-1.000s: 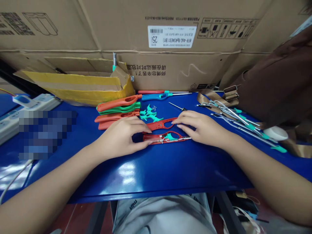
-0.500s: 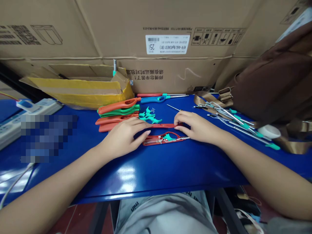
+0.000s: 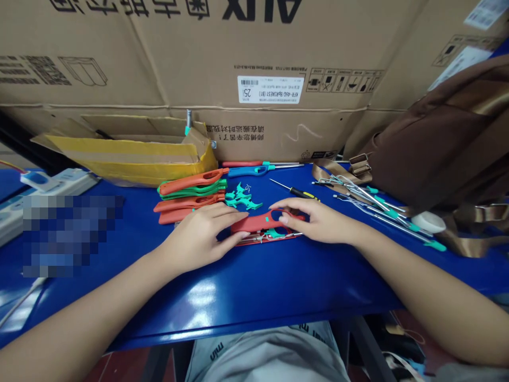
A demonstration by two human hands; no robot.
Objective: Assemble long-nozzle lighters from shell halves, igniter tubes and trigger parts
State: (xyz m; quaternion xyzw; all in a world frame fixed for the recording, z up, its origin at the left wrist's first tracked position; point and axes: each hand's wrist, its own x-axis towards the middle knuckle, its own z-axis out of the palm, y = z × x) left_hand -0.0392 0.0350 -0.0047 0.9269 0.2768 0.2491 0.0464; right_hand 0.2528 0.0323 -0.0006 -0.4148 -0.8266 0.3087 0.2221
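Between my hands is a red lighter shell half (image 3: 250, 222), its outer face turned up. My left hand (image 3: 202, 231) grips its left end with thumb and fingers. My right hand (image 3: 314, 218) holds the right end, by the finger loop. Just under and in front of it, the other red half (image 3: 254, 242) lies on the table, with a teal trigger (image 3: 274, 233), inner parts and a metal tube in it. The upper half partly covers it; whether they touch I cannot tell. Loose teal triggers (image 3: 242, 199) lie behind my left hand.
Orange and green shells (image 3: 191, 185) are stacked at left, before a yellow-edged carton (image 3: 131, 159). A screwdriver (image 3: 302, 193) lies behind my right hand. Metal tubes with wires (image 3: 382, 204) and a brown bag (image 3: 437, 132) are at right, a power strip (image 3: 71, 183) at left.
The red shell half has come forward over the filled half and tipped so its outer face shows. Both hands moved with it. The view has tilted up slightly.
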